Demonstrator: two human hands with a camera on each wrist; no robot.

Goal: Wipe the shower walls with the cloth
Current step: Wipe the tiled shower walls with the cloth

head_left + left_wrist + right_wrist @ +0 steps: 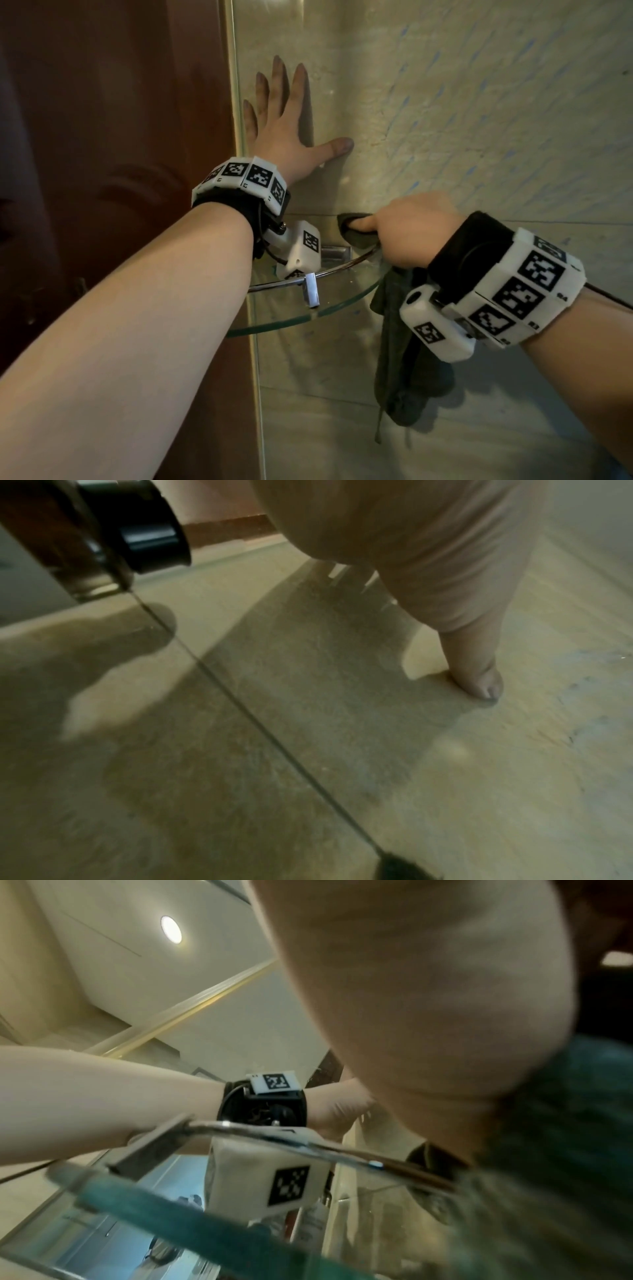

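Note:
My left hand (284, 120) lies flat on the beige shower wall (479, 102), fingers spread and pointing up, close to the glass panel's edge. In the left wrist view its thumb (479, 677) touches the wall tile (308, 750). My right hand (407, 229) grips a dark green cloth (404, 359) and holds it against the wall just above the corner shelf. A bunched end of the cloth sticks out past the thumb, and the rest hangs below the wrist. The right wrist view shows the palm (428, 988) and blurred green cloth (565, 1150).
A curved glass corner shelf (291, 318) with a chrome rail (335, 270) juts out under both wrists. A vertical glass panel (246, 240) stands at the left, with a brown wooden door (102, 171) behind it. The wall to the right shows faint blue streaks.

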